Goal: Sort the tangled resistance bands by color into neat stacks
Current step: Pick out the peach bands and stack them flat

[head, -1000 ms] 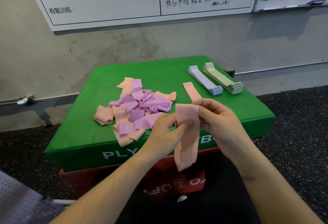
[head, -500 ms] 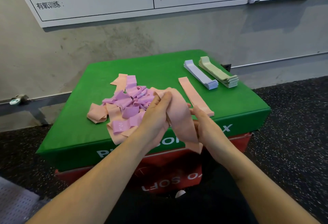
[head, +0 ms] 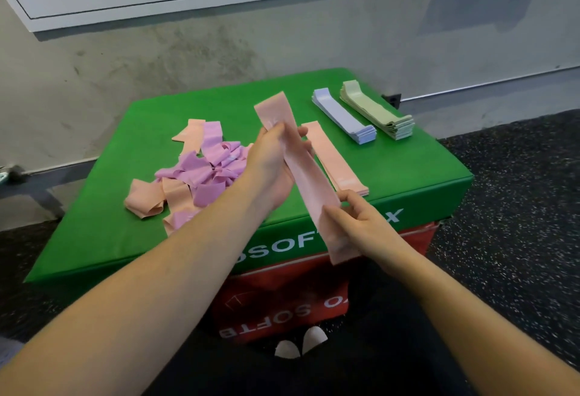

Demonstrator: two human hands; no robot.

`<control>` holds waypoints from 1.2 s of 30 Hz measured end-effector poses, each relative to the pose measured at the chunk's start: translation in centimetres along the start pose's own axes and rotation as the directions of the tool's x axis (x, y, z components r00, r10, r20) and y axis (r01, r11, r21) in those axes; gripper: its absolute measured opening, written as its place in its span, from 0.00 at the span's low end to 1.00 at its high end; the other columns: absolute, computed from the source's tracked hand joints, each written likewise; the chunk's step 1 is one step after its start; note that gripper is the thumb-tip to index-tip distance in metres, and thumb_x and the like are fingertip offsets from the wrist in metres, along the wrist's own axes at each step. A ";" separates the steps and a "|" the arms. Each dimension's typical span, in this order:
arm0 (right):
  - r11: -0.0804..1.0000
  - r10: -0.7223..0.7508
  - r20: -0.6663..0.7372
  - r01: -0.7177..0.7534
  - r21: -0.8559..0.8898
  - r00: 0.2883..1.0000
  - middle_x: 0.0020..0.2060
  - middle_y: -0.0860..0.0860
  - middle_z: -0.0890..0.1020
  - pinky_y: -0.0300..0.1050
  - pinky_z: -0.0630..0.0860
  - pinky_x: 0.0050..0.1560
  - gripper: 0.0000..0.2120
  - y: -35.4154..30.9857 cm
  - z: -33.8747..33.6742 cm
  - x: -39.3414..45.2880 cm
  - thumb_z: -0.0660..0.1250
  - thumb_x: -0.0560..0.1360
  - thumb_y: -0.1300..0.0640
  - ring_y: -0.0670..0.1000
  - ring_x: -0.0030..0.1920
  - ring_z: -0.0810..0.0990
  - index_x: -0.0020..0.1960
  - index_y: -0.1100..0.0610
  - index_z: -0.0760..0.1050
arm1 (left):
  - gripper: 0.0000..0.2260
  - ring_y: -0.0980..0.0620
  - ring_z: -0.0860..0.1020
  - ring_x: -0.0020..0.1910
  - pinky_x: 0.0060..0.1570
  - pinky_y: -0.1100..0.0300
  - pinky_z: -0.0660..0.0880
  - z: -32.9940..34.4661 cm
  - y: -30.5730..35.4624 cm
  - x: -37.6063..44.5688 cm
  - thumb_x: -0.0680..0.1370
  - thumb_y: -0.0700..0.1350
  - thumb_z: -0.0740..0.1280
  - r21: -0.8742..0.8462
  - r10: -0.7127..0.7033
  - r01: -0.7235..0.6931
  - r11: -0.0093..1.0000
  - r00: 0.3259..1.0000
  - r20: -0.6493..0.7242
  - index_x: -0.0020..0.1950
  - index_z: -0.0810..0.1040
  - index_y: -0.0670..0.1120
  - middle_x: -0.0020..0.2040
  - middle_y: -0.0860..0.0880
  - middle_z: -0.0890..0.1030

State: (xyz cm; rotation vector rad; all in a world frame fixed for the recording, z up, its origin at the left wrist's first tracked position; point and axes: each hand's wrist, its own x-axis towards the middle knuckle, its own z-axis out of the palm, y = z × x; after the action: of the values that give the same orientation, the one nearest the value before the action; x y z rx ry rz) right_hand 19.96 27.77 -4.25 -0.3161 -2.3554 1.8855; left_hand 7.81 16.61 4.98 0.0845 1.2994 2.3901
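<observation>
Two neat stacks, lilac [head: 344,116] and green [head: 376,109], lie at the far right of the green box [head: 94,232], with a flat pink stack [head: 334,158] just left of them. A pink-and-purple tangle [head: 194,172] sits left of the hands. Held above the box, the pink band [head: 306,175] runs long from far-left to near-right, pulled straight. The left hand [head: 270,166] grips its far part; the right hand [head: 357,226] pinches its near end.

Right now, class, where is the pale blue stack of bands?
In the head view, the pale blue stack lies at the far right of the green box, between the light green stack and the peach stack.
</observation>
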 end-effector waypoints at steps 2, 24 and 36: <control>1.000 -0.011 -0.051 0.011 -0.013 0.999 0.39 0.55 0.80 0.47 0.71 0.43 0.07 0.8 -0.6 0.7 0.67 0.80 0.52 0.50 0.39 0.78 0.56 0.44 0.71 | 0.05 0.52 0.74 0.27 0.32 0.58 0.73 0.1 -0.3 1.8 0.86 0.43 0.55 0.024 0.020 -0.019 1.000 0.999 -0.035 0.58 0.69 0.43 0.36 0.46 0.76; 0.999 0.047 0.025 -0.046 -0.024 0.999 0.53 0.46 0.85 0.58 0.76 0.50 0.25 2.2 -7.9 6.2 0.60 0.74 0.72 0.58 0.44 0.82 0.53 0.45 0.85 | 0.11 0.50 0.74 0.29 0.28 0.62 0.74 1.8 -3.4 17.9 0.83 0.41 0.54 0.050 -0.076 0.085 0.995 0.983 -0.166 0.60 0.74 0.42 0.41 0.44 0.79; 0.572 -0.627 -0.046 0.419 -0.705 0.778 0.52 0.49 0.76 0.47 0.70 0.47 0.13 4.8 -11.0 10.4 0.68 0.75 0.43 0.51 0.48 0.70 0.49 0.50 0.86 | 0.07 0.49 0.81 0.52 0.53 0.53 0.81 2.3 -5.0 23.4 0.84 0.43 0.57 0.565 0.053 0.074 0.822 0.977 -0.206 0.55 0.75 0.46 0.52 0.47 0.81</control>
State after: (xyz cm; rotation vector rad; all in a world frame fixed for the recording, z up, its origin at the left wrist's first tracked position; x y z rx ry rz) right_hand 12.68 41.58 -6.90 0.0806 -2.4304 0.6271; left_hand -11.34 29.82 -1.13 -0.0095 2.0805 1.9533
